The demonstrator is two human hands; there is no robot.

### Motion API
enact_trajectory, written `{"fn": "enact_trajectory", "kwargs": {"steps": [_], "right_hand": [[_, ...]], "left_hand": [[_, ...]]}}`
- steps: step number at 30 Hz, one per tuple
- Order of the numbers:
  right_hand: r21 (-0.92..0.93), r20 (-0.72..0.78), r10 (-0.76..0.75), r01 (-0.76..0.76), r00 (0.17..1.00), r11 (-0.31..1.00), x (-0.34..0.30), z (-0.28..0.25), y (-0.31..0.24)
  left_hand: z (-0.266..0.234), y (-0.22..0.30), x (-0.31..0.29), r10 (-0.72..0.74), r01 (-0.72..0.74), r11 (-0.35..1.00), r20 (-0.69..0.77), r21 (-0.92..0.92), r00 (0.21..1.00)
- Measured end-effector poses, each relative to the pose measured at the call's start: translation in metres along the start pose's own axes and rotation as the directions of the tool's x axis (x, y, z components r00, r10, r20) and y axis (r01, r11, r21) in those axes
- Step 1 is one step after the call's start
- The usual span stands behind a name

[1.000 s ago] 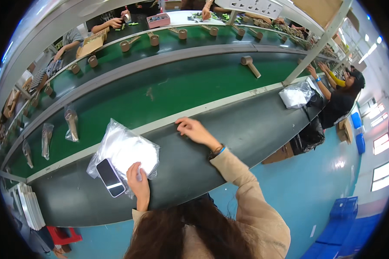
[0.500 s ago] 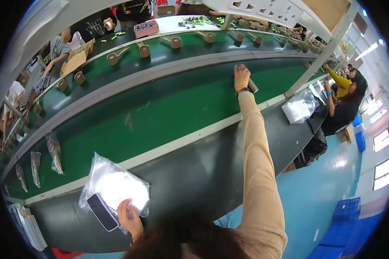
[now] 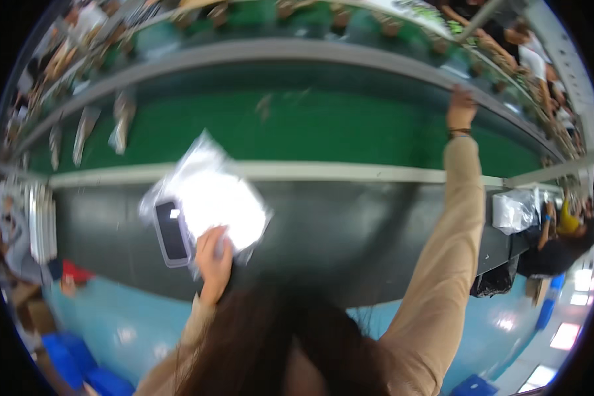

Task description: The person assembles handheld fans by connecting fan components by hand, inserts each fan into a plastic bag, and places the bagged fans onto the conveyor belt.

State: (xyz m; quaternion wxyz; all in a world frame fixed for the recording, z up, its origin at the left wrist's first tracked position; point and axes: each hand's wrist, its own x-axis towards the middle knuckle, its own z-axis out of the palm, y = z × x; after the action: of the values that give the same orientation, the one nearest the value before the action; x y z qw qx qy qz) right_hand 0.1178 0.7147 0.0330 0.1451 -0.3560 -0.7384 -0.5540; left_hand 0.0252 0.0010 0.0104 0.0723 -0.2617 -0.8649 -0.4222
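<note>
My left hand (image 3: pixel 215 261) rests on the near edge of a pile of clear plastic bags (image 3: pixel 221 198), its fingers bent and the thumb a little apart. A phone in a pale case (image 3: pixel 171 231) lies on the left part of the pile. My right arm stretches far out over the green conveyor belt (image 3: pixel 350 132). At the belt's far edge, by the grey rail, is my right hand (image 3: pixel 462 109). Motion blurs its fingers, and I cannot make out anything in them.
Several bagged brown items (image 3: pixel 123 122) lie on the belt at the left. Beyond the grey rail (image 3: pixel 277 49) runs a second belt with brown items. Another plastic bag pack (image 3: pixel 513 211) lies at the right end of the dark table (image 3: pixel 336 231). Co-workers sit at the far right (image 3: pixel 561 244).
The view has turned to the right. My right hand has moved right along the belt; the brown cylinder beside it earlier no longer shows. My left hand stays on the bags.
</note>
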Motion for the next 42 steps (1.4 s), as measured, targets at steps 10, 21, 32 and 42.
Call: {"fn": "enact_trajectory", "kwargs": {"steps": [10, 21, 32, 42], "right_hand": [[0.622, 0.602, -0.12, -0.558, 0.79, -0.55, -0.052, -0.184, 0.063], [0.172, 0.583, -0.32, -0.499, 0.747, -0.85, -0.218, -0.535, -0.034], [0.191, 0.519, -0.204, -0.345, 0.83, -0.919, -0.218, -0.573, -0.054], [0.812, 0.121, -0.241, -0.236, 0.963, -0.534, -0.174, -0.577, -0.048]], "left_hand": [[0.0, 0.002, 0.015, 0.023, -0.032, 0.981, -0.048, -0.189, 0.999], [-0.023, 0.014, 0.024, 0.041, -0.015, 0.959, 0.085, -0.284, 0.996], [-0.028, 0.014, 0.027, 0.081, -0.023, 0.903, 0.118, -0.429, 0.99], [-0.065, 0.031, 0.049, 0.057, 0.177, 0.655, 0.283, -0.734, 0.958]]}}
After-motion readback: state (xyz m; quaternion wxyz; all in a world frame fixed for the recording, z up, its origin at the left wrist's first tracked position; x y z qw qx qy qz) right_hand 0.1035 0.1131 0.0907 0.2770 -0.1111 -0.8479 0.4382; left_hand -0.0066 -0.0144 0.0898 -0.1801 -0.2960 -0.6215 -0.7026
